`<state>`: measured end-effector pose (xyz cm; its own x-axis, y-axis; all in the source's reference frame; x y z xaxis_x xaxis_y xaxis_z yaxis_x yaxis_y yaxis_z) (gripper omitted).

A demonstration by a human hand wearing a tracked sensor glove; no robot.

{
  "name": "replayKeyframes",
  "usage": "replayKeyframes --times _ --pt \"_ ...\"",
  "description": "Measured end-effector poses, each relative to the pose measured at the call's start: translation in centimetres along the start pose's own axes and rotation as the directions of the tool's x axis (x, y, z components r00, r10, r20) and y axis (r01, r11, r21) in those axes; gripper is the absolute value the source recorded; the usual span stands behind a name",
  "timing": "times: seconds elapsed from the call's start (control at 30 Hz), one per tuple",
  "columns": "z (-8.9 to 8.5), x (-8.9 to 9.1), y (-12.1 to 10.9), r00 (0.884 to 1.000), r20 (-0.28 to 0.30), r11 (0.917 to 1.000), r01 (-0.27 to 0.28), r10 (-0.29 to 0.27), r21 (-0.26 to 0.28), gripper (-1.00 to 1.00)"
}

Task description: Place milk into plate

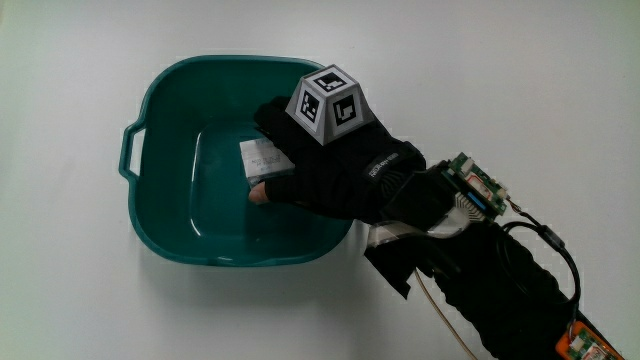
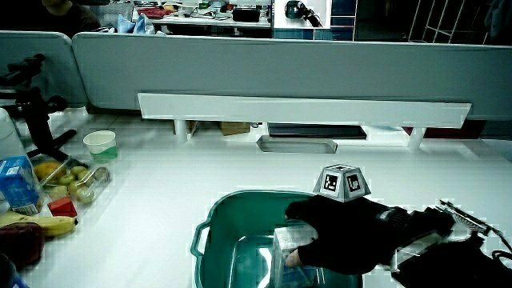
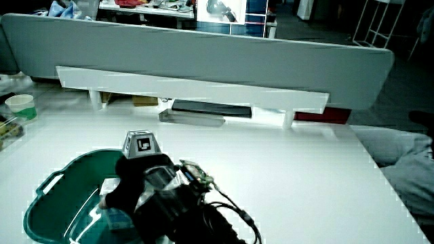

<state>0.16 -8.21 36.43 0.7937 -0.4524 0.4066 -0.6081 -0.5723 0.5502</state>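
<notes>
A teal plastic basin (image 1: 170,90) with a handle stands on the white table; it also shows in both side views (image 2: 214,232) (image 3: 51,196). Inside it lies a small pale milk carton (image 1: 262,158), seen in a side view (image 2: 290,240) too. The black-gloved hand (image 1: 325,165) reaches into the basin with its fingers curled around the carton, thumb on the side nearer the person. The patterned cube (image 1: 328,100) sits on the back of the hand. Much of the carton is hidden under the glove.
Beside the basin in a side view lie a blue carton (image 2: 18,182), bananas (image 2: 48,226), fruit in a clear tray (image 2: 76,182) and a paper cup (image 2: 101,145). A long white shelf (image 2: 304,108) runs along the low partition.
</notes>
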Motion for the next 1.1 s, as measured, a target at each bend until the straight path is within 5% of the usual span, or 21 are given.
replayKeyframes --times 0.3,0.57,0.7,0.8,0.83,0.87,0.97,1.0,1.1 --pt "0.4 0.1 -1.9 1.0 0.001 0.9999 -0.004 0.004 0.01 -1.0" --pt "1.0 -0.4 -5.1 0.997 0.072 0.9984 -0.003 -0.001 0.056 -1.0" --pt "1.1 -0.7 -6.5 0.991 0.136 0.9994 -0.003 -0.002 0.035 -1.0" --pt "0.6 0.1 -7.3 0.979 0.181 0.9949 0.08 -0.09 0.062 -1.0" --pt "0.6 0.1 -7.7 0.981 0.187 0.9987 0.044 -0.048 0.024 -1.0" --pt "0.7 0.3 -8.1 0.979 0.186 0.9959 0.081 -0.087 0.041 -1.0" --pt "0.7 0.5 -9.4 0.973 0.222 0.9976 0.062 -0.068 0.031 -1.0" --pt "0.9 0.5 -9.9 0.967 0.228 0.993 0.1 -0.112 0.063 -1.0" --pt "1.5 -0.4 -11.5 0.968 0.246 0.9981 0.039 -0.05 0.048 -1.0"
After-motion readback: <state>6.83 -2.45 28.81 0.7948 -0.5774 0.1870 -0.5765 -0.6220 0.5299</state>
